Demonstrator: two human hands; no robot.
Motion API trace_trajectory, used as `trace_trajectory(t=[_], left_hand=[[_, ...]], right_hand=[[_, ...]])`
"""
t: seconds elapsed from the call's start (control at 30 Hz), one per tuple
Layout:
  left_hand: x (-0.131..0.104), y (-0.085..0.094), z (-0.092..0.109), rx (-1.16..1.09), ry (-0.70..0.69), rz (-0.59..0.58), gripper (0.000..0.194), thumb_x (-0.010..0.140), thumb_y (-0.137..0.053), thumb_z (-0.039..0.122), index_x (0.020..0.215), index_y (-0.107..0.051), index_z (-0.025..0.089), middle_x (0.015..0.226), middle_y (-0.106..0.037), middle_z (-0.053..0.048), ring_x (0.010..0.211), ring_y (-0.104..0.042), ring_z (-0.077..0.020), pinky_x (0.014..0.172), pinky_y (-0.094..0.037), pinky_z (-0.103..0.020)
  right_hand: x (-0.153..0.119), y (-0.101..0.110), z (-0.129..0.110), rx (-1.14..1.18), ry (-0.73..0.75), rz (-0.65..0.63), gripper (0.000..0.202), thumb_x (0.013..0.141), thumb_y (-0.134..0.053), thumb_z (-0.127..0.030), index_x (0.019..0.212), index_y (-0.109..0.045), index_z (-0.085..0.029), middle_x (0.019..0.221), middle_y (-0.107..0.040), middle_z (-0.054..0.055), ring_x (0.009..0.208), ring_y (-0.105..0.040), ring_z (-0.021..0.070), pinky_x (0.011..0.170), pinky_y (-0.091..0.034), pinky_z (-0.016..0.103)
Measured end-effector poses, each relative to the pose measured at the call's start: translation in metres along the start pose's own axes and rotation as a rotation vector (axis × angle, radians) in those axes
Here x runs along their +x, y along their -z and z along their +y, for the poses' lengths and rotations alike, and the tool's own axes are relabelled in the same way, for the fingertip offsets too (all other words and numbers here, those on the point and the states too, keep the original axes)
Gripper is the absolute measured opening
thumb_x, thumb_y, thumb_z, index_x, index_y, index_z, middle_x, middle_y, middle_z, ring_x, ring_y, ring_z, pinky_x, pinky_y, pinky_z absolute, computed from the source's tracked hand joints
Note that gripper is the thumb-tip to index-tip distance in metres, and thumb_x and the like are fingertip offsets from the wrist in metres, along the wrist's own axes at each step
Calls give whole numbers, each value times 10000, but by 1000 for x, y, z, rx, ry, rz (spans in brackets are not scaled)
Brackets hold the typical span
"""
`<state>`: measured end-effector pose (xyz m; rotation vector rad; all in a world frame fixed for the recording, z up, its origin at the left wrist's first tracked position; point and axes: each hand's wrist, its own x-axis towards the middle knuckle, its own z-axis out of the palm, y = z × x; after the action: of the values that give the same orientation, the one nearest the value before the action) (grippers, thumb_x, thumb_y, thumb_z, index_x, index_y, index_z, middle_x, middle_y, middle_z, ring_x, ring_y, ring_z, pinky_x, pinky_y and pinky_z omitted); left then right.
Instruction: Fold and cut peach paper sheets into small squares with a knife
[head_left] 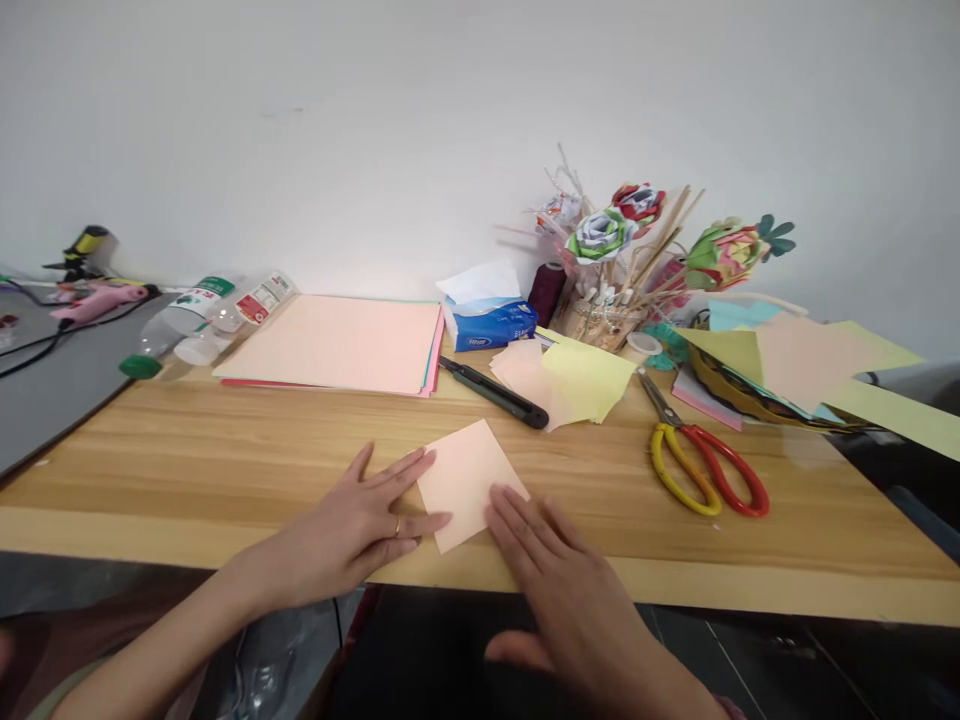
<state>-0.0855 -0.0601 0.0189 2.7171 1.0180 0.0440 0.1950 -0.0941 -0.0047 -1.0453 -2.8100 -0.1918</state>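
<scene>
A small square of pale peach paper (466, 478) lies flat near the front edge of the wooden table. On its left side rests my left hand (367, 525), fingers spread, with fingertips touching the paper and a ring on one finger. My right hand (559, 570) lies with its fingers stretched out, tips on the paper's right edge and the thumb held apart. Just beyond the paper is a dark utility knife (495, 392). Peach and yellow paper pieces (592, 380) lie beside the knife. To the right are scissors (697, 455) with one yellow and one red handle.
A stack of large paper sheets (337, 345) lies at the back left, near two plastic bottles (187, 310). Behind stand a blue tissue pack (491, 322) and paper flowers (604, 235). A basket (739, 390) with paper scraps sits right. A pink glue gun (101, 302) lies far left.
</scene>
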Motion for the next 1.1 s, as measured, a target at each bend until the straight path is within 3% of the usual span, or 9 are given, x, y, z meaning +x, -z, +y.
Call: trace_trajectory(t=[0.13, 0.3, 0.47, 0.57, 0.7, 0.87, 1.0, 1.1], left_hand=[[-3, -4, 4, 63, -14, 83, 391, 962, -409, 295, 1343, -417, 383, 1523, -179, -70, 1379, -215, -303, 1057, -146, -624], [10, -16, 37, 229, -88, 236, 371, 963, -390, 285, 1321, -468, 225, 1487, -297, -65, 1378, -242, -265, 1100, -28, -591], [28, -37, 57, 266, -115, 298, 457, 963, -404, 318, 1370, -378, 112, 1417, -411, -112, 1307, -389, -242, 1064, -342, -429], [23, -41, 54, 242, -118, 328, 440, 969, -388, 265, 1385, -354, 126, 1413, -418, -92, 1312, -380, -223, 1037, -396, -403], [1, -39, 45, 130, -92, 388, 423, 970, -375, 234, 1387, -367, 163, 1376, -474, -60, 1298, -400, -173, 1038, -406, -327], [-18, -28, 38, 58, -40, 277, 403, 955, -420, 244, 1356, -426, 207, 1351, -504, -49, 1259, -455, -172, 1046, -394, -353], [-5, -12, 31, -86, -88, 304, 275, 954, -420, 229, 1137, -626, 211, 1149, -664, -37, 1154, -563, -172, 1087, -335, -401], [20, 1, 21, -195, -155, 339, 302, 972, -390, 253, 1147, -628, 187, 1201, -634, -56, 1261, -457, -180, 1086, -331, -368]], right_hand=[[-13, 4, 11, -130, -35, 36, 901, 758, -515, -685, 1379, -346, -54, 1424, -367, 154, 1274, -417, 274, 994, -374, 487], [-13, 5, 11, -140, -68, 72, 882, 727, -551, -692, 1345, -407, -78, 1418, -390, 114, 1280, -392, 323, 988, -345, 527], [-14, -5, 12, -94, -116, 131, 765, 783, -513, -654, 1344, -411, -143, 1421, -404, 52, 1293, -380, 277, 1060, -224, 507], [-16, -10, 13, -60, -135, 131, 770, 775, -514, -658, 1353, -396, -163, 1419, -410, 46, 1299, -373, 264, 1075, -191, 509], [-18, -13, 15, -15, -155, 86, 819, 741, -543, -666, 1368, -377, -167, 1423, -397, 78, 1322, -333, 283, 1041, -265, 531], [-15, -14, 16, 59, -172, 9, 856, 714, -596, -632, 1390, -352, -166, 1433, -368, 113, 1335, -300, 321, 1012, -289, 600], [-13, -10, 17, 86, -143, -22, 905, 670, -662, -597, 1379, -372, -114, 1412, -389, 156, 1318, -317, 361, 989, -302, 635], [-11, -1, 22, 102, -106, -28, 908, 662, -607, -674, 1351, -424, -113, 1381, -437, 163, 1304, -350, 348, 996, -325, 599]])
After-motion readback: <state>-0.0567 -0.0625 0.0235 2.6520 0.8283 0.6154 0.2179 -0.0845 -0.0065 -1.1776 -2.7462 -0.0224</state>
